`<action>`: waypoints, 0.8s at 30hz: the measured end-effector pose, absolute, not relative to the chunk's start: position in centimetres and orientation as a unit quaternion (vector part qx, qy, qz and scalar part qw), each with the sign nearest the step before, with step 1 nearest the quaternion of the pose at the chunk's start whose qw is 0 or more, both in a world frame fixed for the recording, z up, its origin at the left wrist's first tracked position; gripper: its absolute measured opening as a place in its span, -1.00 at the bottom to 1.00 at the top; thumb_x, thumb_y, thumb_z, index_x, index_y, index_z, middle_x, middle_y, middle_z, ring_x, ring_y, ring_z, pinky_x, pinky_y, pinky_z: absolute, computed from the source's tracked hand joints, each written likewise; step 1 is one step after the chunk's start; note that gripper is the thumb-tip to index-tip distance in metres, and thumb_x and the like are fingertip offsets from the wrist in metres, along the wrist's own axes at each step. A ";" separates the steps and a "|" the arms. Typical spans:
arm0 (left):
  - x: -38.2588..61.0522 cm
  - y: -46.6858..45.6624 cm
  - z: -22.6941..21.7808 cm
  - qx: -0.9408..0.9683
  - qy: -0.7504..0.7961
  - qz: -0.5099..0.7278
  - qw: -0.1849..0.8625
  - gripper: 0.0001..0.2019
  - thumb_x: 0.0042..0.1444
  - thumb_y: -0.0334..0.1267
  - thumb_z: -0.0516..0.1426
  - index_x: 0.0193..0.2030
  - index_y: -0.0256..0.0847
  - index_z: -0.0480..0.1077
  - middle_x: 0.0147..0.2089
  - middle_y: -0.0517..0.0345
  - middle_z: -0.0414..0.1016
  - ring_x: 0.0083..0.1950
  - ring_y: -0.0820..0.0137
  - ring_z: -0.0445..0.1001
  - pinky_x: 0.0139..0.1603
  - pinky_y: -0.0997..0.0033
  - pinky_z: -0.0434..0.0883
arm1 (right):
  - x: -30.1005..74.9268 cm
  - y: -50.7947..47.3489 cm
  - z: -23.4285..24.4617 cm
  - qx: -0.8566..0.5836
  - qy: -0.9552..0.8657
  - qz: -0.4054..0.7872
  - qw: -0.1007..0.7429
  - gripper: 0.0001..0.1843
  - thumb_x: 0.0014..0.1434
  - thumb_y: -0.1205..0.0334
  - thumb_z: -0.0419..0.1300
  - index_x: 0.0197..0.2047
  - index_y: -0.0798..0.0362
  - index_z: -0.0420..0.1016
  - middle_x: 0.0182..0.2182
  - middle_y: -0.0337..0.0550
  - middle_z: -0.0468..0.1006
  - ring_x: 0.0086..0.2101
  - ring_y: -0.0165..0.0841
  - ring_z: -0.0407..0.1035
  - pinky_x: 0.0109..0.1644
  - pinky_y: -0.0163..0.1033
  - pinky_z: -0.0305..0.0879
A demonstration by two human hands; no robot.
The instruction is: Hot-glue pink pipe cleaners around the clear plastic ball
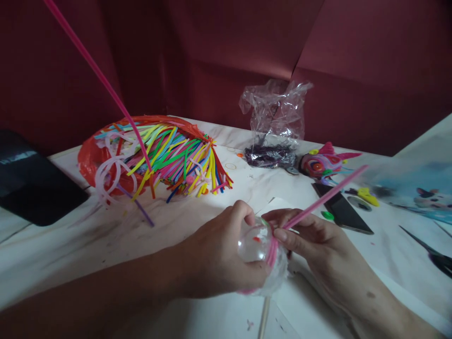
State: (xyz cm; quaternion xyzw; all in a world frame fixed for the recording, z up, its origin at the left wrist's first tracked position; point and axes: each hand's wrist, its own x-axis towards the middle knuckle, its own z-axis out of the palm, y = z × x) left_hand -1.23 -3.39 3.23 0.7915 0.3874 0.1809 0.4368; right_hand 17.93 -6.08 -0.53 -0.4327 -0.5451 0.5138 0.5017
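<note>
Left hand, curled partway closed, grips a smooth, clear, rounded object over the white table, its side banded in pink strip that the right hand pinches between thumb and fingers.

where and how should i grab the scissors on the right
Probably by the black handle end, coming from the right: the scissors lie with their slim pointed tip aimed left and away from that side. The picture's edge cuts the handle off, so its full shape is hidden.
</note>
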 end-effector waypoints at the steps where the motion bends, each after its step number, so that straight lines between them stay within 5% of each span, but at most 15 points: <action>1: -1.2 -3.4 3.2 0.795 0.387 0.184 0.430 -0.64 -0.13 -0.20 0.18 -0.25 -0.12 0.06 -0.29 0.22 0.33 -0.34 0.40 0.31 -0.47 0.48 0.23 | 17.9 -6.1 -0.5 -0.432 -0.546 0.513 0.502 -0.76 0.10 0.11 0.36 -0.30 0.09 0.47 -0.22 -0.10 0.42 -0.24 -0.24 0.33 -0.23 -0.30 0.30; 13: -0.5 -3.9 3.6 0.789 0.437 0.153 0.403 -0.55 -0.20 -0.12 0.21 -0.24 -0.10 0.04 -0.18 0.13 0.32 -0.21 0.27 0.32 -0.42 0.43 0.20 | 17.8 -5.8 -0.2 -0.465 -0.536 0.486 0.511 -0.68 0.03 0.07 0.39 -0.29 0.13 0.47 -0.27 -0.08 0.43 -0.35 -0.31 0.31 -0.36 -0.37 0.28; 24: -0.7 -3.6 3.6 0.810 0.398 0.131 0.411 -0.63 -0.12 -0.25 0.12 -0.21 -0.11 0.00 -0.29 0.21 0.26 -0.37 0.39 0.26 -0.41 0.39 0.19 | 17.8 -6.1 -0.1 -0.449 -0.555 0.470 0.519 -0.70 0.05 0.08 0.38 -0.36 0.14 0.45 -0.32 -0.10 0.43 -0.47 -0.42 0.26 -0.50 -0.46 0.19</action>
